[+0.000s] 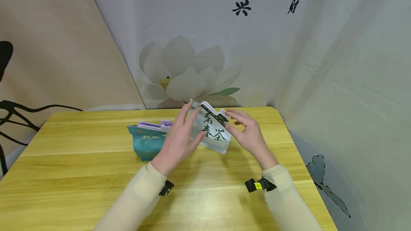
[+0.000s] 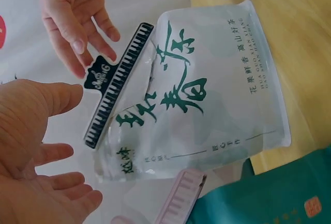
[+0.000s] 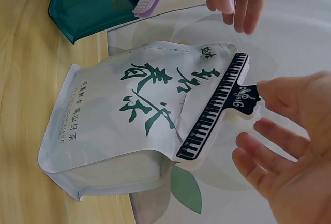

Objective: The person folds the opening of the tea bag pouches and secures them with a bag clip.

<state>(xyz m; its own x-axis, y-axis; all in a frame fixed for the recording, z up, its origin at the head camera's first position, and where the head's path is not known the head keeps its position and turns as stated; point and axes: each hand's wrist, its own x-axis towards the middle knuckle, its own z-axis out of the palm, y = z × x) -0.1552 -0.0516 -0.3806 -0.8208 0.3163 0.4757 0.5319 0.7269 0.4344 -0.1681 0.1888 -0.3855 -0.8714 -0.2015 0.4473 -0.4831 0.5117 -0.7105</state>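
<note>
A white tea bag (image 1: pixel 212 131) with green characters is on the table, tilted in the head view. Across its folded top sits a piano-key clip (image 3: pixel 214 107) with a dark tab marked "Music". My right hand (image 1: pixel 245 131) is at the clip's side, fingers apart and thumb tip right at the tab. On the bag's other side my left hand (image 1: pixel 179 138) is spread, with nothing between its fingers. Beside the white bag stands a teal bag (image 1: pixel 147 145) closed by a purple clip (image 1: pixel 154 126), partly hidden behind my left hand in the head view.
Both bags are on a wooden table (image 1: pixel 96 188). Behind its far edge hangs a pale curtain (image 1: pixel 199 17) with a flower print and black characters. Black curved metalwork (image 1: pixel 16 109) shows at the far left.
</note>
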